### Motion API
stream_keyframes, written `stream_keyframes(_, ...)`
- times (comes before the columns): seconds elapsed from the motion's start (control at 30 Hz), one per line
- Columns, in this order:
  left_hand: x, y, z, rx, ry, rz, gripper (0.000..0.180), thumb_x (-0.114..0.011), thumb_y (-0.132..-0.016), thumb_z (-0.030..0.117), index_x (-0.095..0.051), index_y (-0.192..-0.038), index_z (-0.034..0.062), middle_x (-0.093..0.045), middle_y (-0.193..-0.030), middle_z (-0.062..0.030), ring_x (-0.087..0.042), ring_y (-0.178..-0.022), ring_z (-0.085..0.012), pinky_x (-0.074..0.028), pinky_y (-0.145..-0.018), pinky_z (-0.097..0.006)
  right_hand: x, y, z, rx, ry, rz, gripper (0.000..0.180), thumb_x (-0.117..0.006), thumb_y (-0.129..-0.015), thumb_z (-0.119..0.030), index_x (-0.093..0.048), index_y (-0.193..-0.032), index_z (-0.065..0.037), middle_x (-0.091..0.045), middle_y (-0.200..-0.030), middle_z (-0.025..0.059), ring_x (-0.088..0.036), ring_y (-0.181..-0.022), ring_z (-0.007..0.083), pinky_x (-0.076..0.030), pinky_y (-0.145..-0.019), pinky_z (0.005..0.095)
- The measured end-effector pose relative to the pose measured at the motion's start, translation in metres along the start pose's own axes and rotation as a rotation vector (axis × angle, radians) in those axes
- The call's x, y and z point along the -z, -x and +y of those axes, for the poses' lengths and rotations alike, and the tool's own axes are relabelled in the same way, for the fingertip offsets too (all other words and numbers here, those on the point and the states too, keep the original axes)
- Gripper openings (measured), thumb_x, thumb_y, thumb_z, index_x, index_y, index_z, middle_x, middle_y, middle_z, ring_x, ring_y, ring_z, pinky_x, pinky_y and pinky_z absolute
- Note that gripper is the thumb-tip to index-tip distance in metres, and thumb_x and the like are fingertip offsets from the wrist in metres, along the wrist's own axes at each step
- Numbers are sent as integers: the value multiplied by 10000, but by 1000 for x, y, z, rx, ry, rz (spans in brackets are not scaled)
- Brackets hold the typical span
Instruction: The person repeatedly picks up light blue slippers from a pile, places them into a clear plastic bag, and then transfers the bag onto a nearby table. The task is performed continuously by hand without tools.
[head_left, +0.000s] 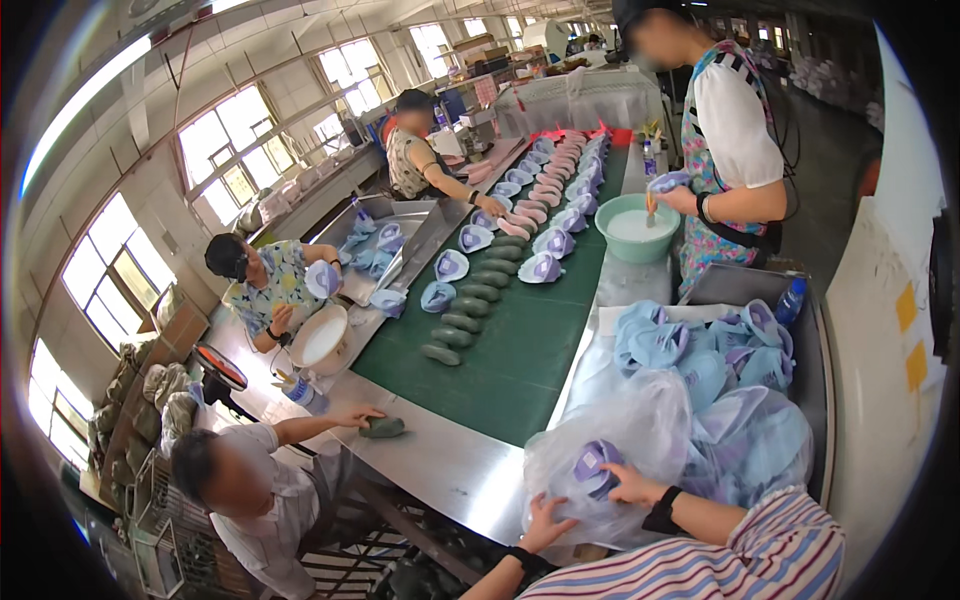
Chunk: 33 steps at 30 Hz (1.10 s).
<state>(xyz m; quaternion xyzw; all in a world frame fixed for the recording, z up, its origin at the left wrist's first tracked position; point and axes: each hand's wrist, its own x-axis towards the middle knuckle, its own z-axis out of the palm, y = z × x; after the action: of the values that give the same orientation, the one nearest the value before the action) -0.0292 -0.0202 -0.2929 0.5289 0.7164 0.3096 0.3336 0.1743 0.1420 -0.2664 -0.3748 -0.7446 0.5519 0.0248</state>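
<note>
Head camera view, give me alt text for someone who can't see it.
A worker's right hand is at a small purple piece by a clear plastic bag, the left hand spread nearby. Beyond them, a green work surface holds rows of green, pink and lavender pieces, with four co-workers around it.

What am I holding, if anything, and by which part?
Your right hand is at the right edge of a purple shoe upper; whether it grips can't be told. Your left hand looks open.
</note>
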Motion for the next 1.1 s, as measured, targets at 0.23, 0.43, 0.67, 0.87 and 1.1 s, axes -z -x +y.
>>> stream_keyframes(0.23, -24, 5, 0, 18, -3, 3, 666, -680, -713, 114, -421, -1327, 142, -361, -1291, -238, -354, -1229, -389, -352, -1021, -398, 9, 11, -14, -53, 286, 127, 794, -740, -669, -387, -421, -1356, -149, -300, -1326, 363, -430, -1173, 447, -385, -993, 420)
stream_keyframes(0.43, -12, 0, 8, 45, -128, 171, 589, -575, -698, 53, -528, -1257, 233, -570, -910, -138, -584, -838, -352, -492, -755, -405, 19, -18, 30, 3, 162, -19, 850, -742, -684, -417, -394, -1337, 1, -462, -1267, 309, -490, -1166, 389, -410, -970, 394)
stream_keyframes(0.67, 16, 15, -48, 172, -682, -173, 284, -637, -751, 201, -692, -1026, 159, -583, -980, -168, -579, -927, -338, -492, -793, -419, -3, -25, 60, -29, 77, 251, 730, -668, -765, -347, -387, -1308, 52, -514, -1206, 291, -563, -1062, 356, -469, -879, 414)
stream_keyframes(0.87, 5, 6, 78, -385, -252, 88, 452, -649, -776, 365, -591, -1138, 100, -572, -1078, -176, -542, -1009, -401, -448, -895, -454, 9, 20, -32, -19, 523, 129, 559, -601, -801, -389, -477, -1219, -38, -539, -1105, 253, -564, -1026, 399, -485, -823, 485)
stream_keyframes(1.1, -13, -31, 114, -94, -490, -173, 556, -621, -811, 489, -523, -1227, 133, -583, -1126, -128, -472, -1169, -340, -432, -871, -488, 13, 26, -12, 150, 85, 518, 440, -635, -766, -200, -517, -1164, -55, -502, -1122, 242, -530, -989, 411, -445, -843, 443)
